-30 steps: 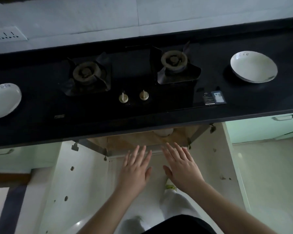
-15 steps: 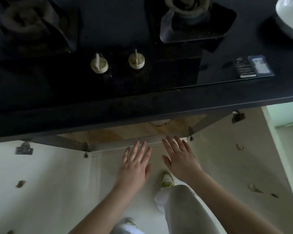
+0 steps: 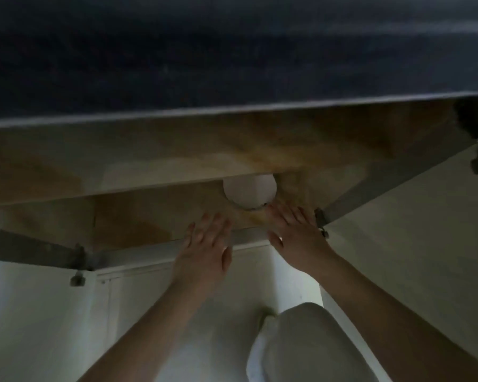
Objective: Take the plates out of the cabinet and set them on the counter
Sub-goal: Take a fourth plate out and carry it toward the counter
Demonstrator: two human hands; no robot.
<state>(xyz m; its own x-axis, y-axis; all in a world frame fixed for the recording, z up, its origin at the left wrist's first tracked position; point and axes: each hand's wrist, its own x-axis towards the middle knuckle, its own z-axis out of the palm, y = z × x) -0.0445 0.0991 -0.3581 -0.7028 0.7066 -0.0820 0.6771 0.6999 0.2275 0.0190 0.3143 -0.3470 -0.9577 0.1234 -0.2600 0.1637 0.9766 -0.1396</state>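
Since you'd ducked under the desk edge, both hands, left hand and right hand, stayed flat and empty, now nearly touching the plate on the cabinet shelf — grab's probably next.

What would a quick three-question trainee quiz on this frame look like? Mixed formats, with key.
1. True or false: the right hand already grips the white plate.
2. The plate sits: A) on the counter, B) inside the open cabinet under the shelf, C) on the floor.
3. Fill in: the left hand's fingers are ____, holding nothing.

Key: 1 false, fingertips only near its rim; 2 B; 3 straight.
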